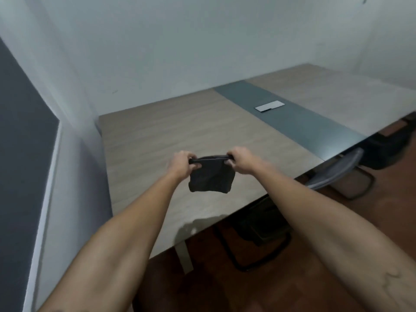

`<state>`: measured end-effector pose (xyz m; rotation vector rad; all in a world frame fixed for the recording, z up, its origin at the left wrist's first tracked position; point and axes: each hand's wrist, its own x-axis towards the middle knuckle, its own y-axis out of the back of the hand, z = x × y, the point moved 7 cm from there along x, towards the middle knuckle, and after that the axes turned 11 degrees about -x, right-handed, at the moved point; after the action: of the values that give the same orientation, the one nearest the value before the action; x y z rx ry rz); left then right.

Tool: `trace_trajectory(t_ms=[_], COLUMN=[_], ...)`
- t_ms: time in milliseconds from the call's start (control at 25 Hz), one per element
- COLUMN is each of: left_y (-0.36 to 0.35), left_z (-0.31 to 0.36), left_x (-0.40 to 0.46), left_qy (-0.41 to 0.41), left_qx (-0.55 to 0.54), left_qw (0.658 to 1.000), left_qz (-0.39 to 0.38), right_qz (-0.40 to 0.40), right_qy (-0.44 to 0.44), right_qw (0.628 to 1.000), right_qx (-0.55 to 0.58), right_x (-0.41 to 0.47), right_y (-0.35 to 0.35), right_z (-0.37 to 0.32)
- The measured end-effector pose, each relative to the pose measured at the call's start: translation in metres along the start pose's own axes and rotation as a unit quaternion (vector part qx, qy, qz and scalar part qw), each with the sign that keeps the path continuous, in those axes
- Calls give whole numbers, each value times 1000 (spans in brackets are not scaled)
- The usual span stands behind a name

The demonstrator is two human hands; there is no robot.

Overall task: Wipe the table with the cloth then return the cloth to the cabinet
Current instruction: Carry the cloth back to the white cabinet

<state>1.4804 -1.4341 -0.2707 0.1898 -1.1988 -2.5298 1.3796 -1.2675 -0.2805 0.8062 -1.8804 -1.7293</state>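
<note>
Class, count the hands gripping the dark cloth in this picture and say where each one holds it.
2. The left hand grips the top left corner of the cloth; the right hand grips the top right corner. The cloth hangs between them above the table.

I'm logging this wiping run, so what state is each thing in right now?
cloth: dark, hanging from both hands above the table.
left hand: shut on the cloth's top edge.
right hand: shut on the cloth's top edge.
table: bare wood; white plate flat in its grey strip.
</note>
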Motion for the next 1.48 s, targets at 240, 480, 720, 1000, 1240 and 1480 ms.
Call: trace_trajectory(t_ms=[240, 480, 720, 1000, 1240, 1480], left_y=[-5, -62, -172, -321, -435, -539], left_z=[119, 287, 452, 626, 744, 835], left_x=[25, 30, 32, 28, 33, 72], left_qy=[-113, -240, -338, -410, -446, -480], left_qx=[-19, -58, -31, -39, -43, -40], left_qw=[993, 968, 934, 893, 867, 838], left_qz=[2, -41, -111, -179, -218, -256], right_qz=[91, 170, 186, 172, 165, 159], right_qy=[-100, -241, -343, -428, -484, -530], right_qw=[991, 956, 920, 886, 859, 832], right_qx=[-11, -3, -35, -49, -38, -41], right_x=[-72, -179, -287, -404, -470, -491], right_y=[97, 161, 198, 206, 203, 189], right_z=[83, 211, 354, 521, 651, 775])
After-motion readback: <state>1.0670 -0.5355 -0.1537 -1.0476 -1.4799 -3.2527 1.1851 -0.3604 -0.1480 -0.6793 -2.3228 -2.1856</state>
